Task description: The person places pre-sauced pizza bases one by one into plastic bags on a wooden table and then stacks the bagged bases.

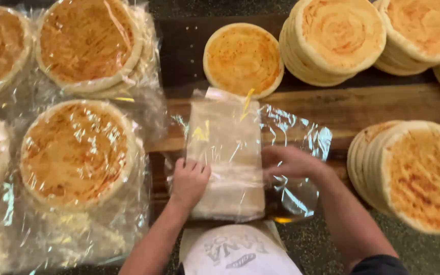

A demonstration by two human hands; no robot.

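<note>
**Flatbread bagging bench: stock at this moment**

Item 1. Stack of clear plastic bags [226, 163], lying flat near the middle of the front edge of the wooden table [373, 104]. The left hand [189, 181] rests palm-down on the stack's left side, fingers together and pressed flat on the plastic. The right hand [289, 162] is at the stack's right edge, fingers bent onto a loose bag [301, 147] that spreads out to the right; whether it is actually pinched I cannot tell, as the hand is blurred. That bag looks empty.

Item 2. Single flatbread [243, 58], unwrapped, lying just beyond the far end of the bag stack, touching no other bread.

Item 3. Filled bags [77, 153], left half of the table: four in view, each with round flatbreads inside, seemingly several stacked. These count as done.

Item 4. Unwrapped stacks [337, 38], far right corner and along the right edge [413, 173]: several tall piles, leaning, no plastic on them. These count as left to do.

Judgement: perhaps half the bread in view is bagged, and the bare piles are taller than the bagged ones.

Item 5. White printed cloth or apron [235, 252] at the front edge, below the bag stack, between the person's forearms.
</note>
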